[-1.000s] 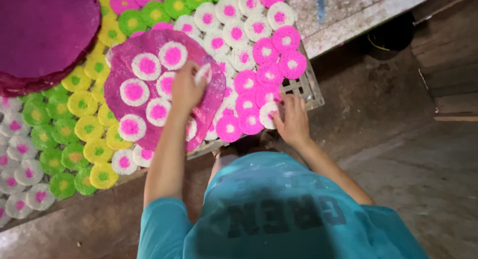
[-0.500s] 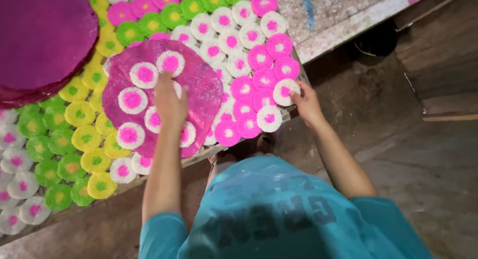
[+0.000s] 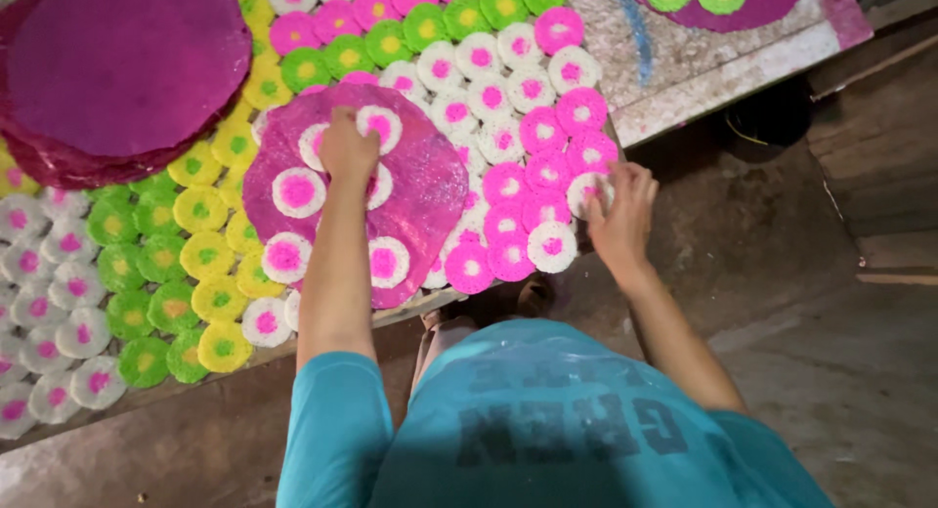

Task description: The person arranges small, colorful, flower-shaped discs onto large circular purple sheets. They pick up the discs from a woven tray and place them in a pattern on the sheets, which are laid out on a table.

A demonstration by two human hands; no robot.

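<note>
Left hand (image 3: 349, 148) presses fingers-down on the big pink disc (image 3: 430, 190), beside a small white round (image 3: 378, 124) near its top edge; best to seat each round flat, evenly spaced; right hand (image 3: 619, 207) pinches a white round (image 3: 589, 191) at the tray (image 3: 445, 301) edge. Versus half a second earlier, the left hand sits higher on the disc; the right is further in over the pink rounds.

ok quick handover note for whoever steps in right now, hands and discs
Left hand: resting on the big magenta disc, over one of the small white-pink discs there.
Right hand: fingers on a white-pink disc at the rack's right edge.
Done: six small discs show around the big disc.
Left: its right side is bare.
Nearby: yellow, green, pink and white discs; magenta stack top left.
</note>
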